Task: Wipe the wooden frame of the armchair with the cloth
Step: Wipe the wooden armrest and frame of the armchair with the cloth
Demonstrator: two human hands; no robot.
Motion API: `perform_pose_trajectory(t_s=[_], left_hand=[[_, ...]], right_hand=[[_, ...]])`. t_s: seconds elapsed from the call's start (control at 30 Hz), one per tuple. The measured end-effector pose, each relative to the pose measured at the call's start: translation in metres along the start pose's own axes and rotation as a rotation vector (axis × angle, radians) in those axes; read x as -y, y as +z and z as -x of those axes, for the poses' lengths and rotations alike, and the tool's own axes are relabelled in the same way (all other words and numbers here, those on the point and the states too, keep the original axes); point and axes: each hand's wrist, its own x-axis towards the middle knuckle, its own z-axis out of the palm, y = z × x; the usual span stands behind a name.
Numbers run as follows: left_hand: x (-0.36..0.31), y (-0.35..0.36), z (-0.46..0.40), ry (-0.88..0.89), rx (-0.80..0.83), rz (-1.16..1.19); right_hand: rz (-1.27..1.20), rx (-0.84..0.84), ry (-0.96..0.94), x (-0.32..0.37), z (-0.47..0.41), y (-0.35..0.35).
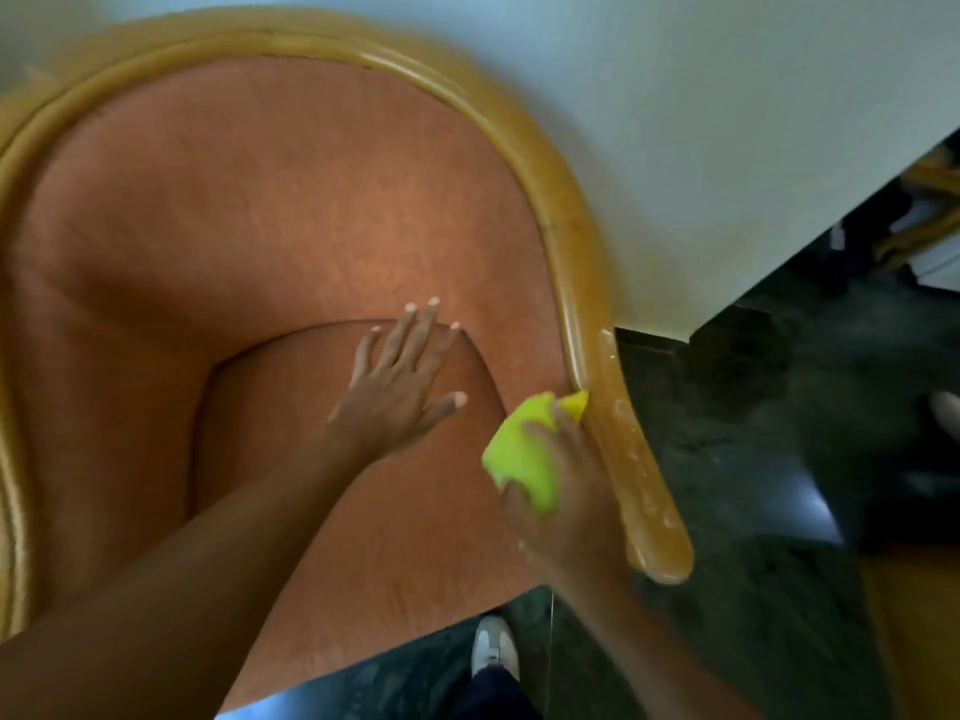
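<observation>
The armchair has a curved, glossy wooden frame [566, 241] around orange upholstery. Its right armrest [644, 480] runs toward me and carries water droplets. My right hand [566, 491] is closed around a yellow-green cloth [524, 449], pressed against the inner side of that armrest. My left hand [400, 381] lies flat with fingers spread on the orange seat cushion [363, 511], left of the cloth.
A pale wall [727, 122] stands behind the chair. Dark stone floor [753, 511] lies to the right. My white shoe [493, 646] shows below the seat's front edge. More cane furniture [930, 210] is at the far right.
</observation>
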Motion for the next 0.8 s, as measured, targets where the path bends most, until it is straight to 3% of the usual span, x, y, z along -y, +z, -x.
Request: perform_pose_trajectory(t_s=[0.13,0.3,0.43,0.67,0.8], left_hand=[[-0.052,-0.013,-0.093,0.126,-0.059,0.003],[-0.081,-0.027,-0.19,0.171,-0.046,-0.048],[-0.098,-0.005,-0.217,0.197,-0.014,-0.166],[-0.099,0.003,-0.215,0.216,-0.073,-0.226],[-0.099,0.004,-0.215,0.247,-0.078,-0.241]], right_hand=[[0.103,-0.182,-0.007,-0.039,-0.096,-0.041],[0.35,0.008,0.008,-0.082,-0.158,-0.026],[0.35,0.056,-0.006,-0.116,-0.109,-0.024],[0.397,0.201,0.038,-0.145,0.058,-0.076],[0.432,0.197,0.091,-0.133,0.039,-0.064]])
